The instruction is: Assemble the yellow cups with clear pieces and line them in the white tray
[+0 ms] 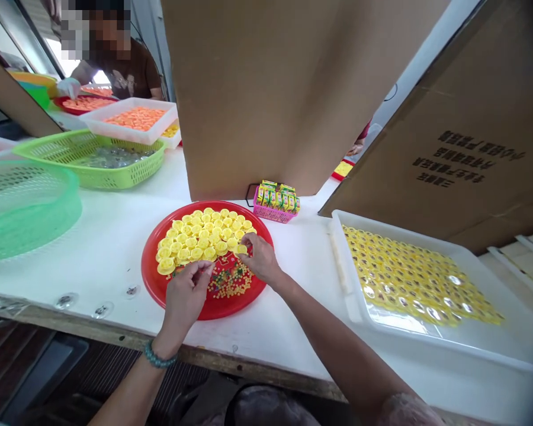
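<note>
Forearms [342, 343] reach to the tray [231, 305] — right hand [262, 258] pinching a cup [241, 250], left hand [185, 296] pinched, contents unclear — many cups [204, 228] in it look left; the bin [400, 332] right of it seems mostly filled.

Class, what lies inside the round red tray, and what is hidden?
The red tray holds yellow cup-like pieces massed on its far side, with small yellow bits scattered nearer. The base under the massed pieces is covered, as is whatever lies behind the left hand.
</note>
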The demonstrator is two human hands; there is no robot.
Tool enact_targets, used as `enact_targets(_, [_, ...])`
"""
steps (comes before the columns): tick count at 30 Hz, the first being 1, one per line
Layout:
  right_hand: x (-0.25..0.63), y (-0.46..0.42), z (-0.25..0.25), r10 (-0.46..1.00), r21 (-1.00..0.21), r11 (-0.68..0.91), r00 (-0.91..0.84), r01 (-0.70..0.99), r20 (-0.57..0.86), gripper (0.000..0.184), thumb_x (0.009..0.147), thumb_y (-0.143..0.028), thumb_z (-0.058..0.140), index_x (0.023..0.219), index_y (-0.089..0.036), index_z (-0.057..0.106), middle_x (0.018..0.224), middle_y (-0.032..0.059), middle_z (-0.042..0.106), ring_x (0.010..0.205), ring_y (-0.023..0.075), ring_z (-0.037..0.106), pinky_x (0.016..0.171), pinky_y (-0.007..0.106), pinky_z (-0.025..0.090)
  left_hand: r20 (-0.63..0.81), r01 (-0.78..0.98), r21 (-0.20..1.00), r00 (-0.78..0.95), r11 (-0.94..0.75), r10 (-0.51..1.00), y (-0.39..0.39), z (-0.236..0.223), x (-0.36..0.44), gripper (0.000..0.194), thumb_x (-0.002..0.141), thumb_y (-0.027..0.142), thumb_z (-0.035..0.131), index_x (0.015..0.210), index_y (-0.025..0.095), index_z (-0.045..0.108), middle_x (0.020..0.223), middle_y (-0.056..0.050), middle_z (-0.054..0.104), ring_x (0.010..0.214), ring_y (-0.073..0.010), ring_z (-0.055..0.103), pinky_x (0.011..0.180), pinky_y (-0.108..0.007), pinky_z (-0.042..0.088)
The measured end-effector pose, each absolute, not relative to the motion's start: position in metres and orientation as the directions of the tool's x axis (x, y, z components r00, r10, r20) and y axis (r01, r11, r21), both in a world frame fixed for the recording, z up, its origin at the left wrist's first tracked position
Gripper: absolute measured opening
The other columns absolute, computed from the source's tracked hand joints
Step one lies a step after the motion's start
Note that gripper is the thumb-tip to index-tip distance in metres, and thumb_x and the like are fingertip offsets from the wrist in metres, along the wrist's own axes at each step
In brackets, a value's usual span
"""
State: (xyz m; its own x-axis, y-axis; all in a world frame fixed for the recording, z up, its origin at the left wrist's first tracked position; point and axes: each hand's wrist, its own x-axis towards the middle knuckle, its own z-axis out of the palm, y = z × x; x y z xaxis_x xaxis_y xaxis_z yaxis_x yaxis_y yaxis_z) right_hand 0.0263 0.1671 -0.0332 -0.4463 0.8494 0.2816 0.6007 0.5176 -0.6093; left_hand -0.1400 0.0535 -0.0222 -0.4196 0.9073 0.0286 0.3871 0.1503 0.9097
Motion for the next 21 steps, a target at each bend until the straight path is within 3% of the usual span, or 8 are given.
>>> enact_targets(2, [0.027,0.153,-0.023,0.818,-0.697,0.538,-0.492,0.473,0.297,0.035,0.071,-0.019,0.066,0.101,-0.020,0.048,0.097,0.0038,0.063,0.089,0.0169,0.059,0.076,0.030,0.049,-0.090,0.187,0.965,-0.424,0.184,0.901,0.063,-0.020,-0.140,0.029,0.078,0.043,0.058,0.099,0.023,0.066,0.096,-0.004,0.069,0.076,-0.0190,0.064,0.073,-0.030,0.049])
enact_targets(4, [0.026,0.139,-0.014,0.787,-0.771,0.531,-0.543,0.351,0.295,0.040,0.072,-0.018,0.065,0.106,-0.020,0.045,0.100,0.0038,0.064,0.090,0.0157,0.061,0.075,0.029,0.050,-0.253,-0.096,0.967,-0.290,0.235,0.923,0.070,-0.018,-0.140,0.034,0.078,0.045,0.059,0.103,0.022,0.065,0.100,-0.005,0.068,0.072,-0.0178,0.064,0.068,-0.030,0.052])
enact_targets(6, [0.023,0.127,-0.008,0.765,-0.815,0.510,-0.579,0.275,0.283,0.042,0.073,-0.015,0.064,0.109,-0.020,0.044,0.102,0.0040,0.065,0.090,0.0150,0.062,0.075,0.028,0.050,-0.356,-0.337,0.888,-0.069,0.314,0.932,0.075,-0.016,-0.140,0.036,0.074,0.042,0.065,0.101,0.019,0.066,0.099,-0.007,0.068,0.070,-0.0173,0.064,0.063,-0.028,0.053])
enact_targets(8, [0.021,0.120,-0.006,0.763,-0.828,0.501,-0.579,0.252,0.286,0.039,0.073,-0.015,0.065,0.108,-0.020,0.048,0.103,0.0043,0.065,0.088,0.0146,0.062,0.076,0.028,0.051,-0.375,-0.453,0.815,0.062,0.361,0.925,0.076,-0.016,-0.140,0.034,0.069,0.038,0.072,0.095,0.017,0.068,0.095,-0.008,0.069,0.070,-0.0160,0.063,0.061,-0.026,0.053])
enact_targets(14, [0.022,0.113,-0.015,0.738,-0.760,0.601,-0.537,0.248,0.409,0.013,0.085,-0.016,0.054,0.092,-0.019,0.064,0.096,0.0057,0.065,0.093,0.0153,0.059,0.085,0.031,0.048,-0.342,-0.524,0.811,-0.061,0.261,0.938,0.070,-0.023,-0.136,0.033,0.059,0.028,0.080,0.088,0.016,0.069,0.097,-0.005,0.067,0.080,-0.0144,0.062,0.069,-0.025,0.055])
enact_targets(21, [0.026,0.110,-0.019,0.774,-0.752,0.566,-0.531,0.337,0.344,0.008,0.079,-0.012,0.056,0.082,-0.016,0.062,0.081,0.0028,0.061,0.069,0.0118,0.055,0.065,0.024,0.047,-0.321,-0.486,0.851,-0.182,0.198,0.929,0.069,-0.028,-0.124,0.033,0.059,0.027,0.080,0.089,0.015,0.070,0.093,-0.004,0.068,0.084,-0.0143,0.061,0.070,-0.022,0.054])
